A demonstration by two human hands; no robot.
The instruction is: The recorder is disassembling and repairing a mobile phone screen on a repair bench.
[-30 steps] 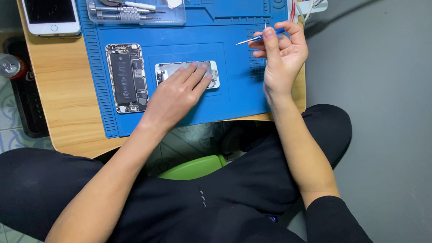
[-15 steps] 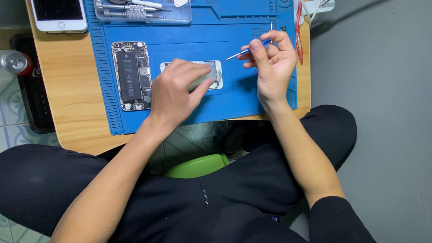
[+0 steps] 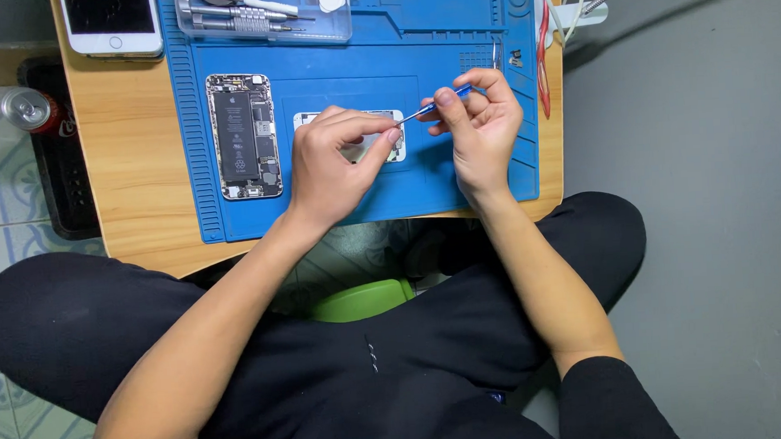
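- Now, in the head view, we are pinning the small phone panel [image 3: 351, 137] at the middle of the blue mat [image 3: 459, 171] with our left hand [image 3: 334, 164], fingers curled down onto it.
- We are pinching a thin blue screwdriver [image 3: 434, 108] in our right hand [image 3: 479, 121], tip at the panel's right edge.
- We are judging this a screw-working step; the next move calls for a steady, seated tip.
- Left of the panel, the opened phone body [image 3: 244, 135] is lying untouched.

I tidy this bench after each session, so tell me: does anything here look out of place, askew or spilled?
Nothing is spilled or askew. The opened phone lies square on the blue mat, and tools sit in the clear tray. The only stray is a drink can off the table, on the floor.
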